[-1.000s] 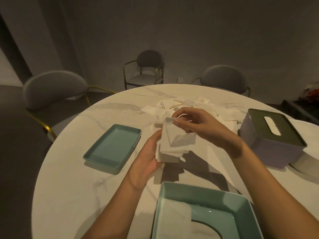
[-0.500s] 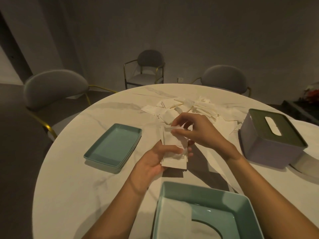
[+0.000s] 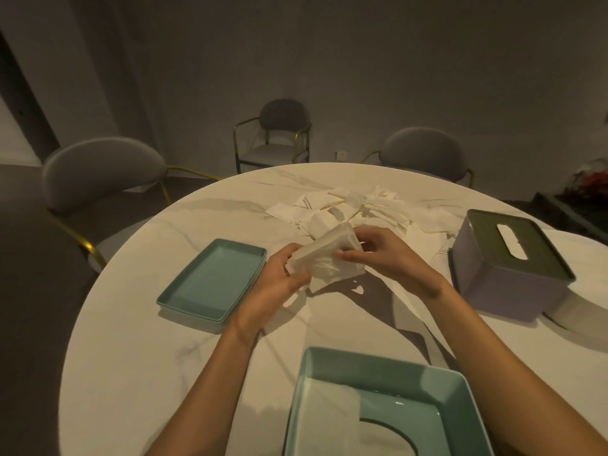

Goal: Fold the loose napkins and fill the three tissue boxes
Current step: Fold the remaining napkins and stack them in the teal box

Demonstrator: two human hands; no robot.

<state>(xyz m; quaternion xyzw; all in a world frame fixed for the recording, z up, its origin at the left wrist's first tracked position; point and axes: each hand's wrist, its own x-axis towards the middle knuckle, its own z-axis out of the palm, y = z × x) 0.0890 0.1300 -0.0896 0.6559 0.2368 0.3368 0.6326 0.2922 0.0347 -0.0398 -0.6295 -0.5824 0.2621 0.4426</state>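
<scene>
Both hands hold a small stack of folded white napkins [image 3: 329, 258] above the middle of the round marble table [image 3: 131, 357]. My left hand [image 3: 279, 284] grips its lower left end and my right hand [image 3: 378, 255] pinches its right side. Behind them lies a pile of loose white napkins [image 3: 371, 209]. An open teal tissue box [image 3: 388, 406] stands at the near edge with a white napkin [image 3: 332, 409] inside on the left. A closed lilac tissue box [image 3: 506, 274] with a dark slotted lid stands at the right.
A teal lid [image 3: 214, 278] lies flat to the left of my hands. Something white [image 3: 579, 311] peeks out behind the lilac box. Three grey chairs stand beyond the table: left [image 3: 102, 172], middle [image 3: 283, 126] and right [image 3: 424, 153].
The stack has tipped from upright to slanting, its top end now raised toward the pile. My right hand moved from the stack's top edge to its right side; my left hand shifted left.
</scene>
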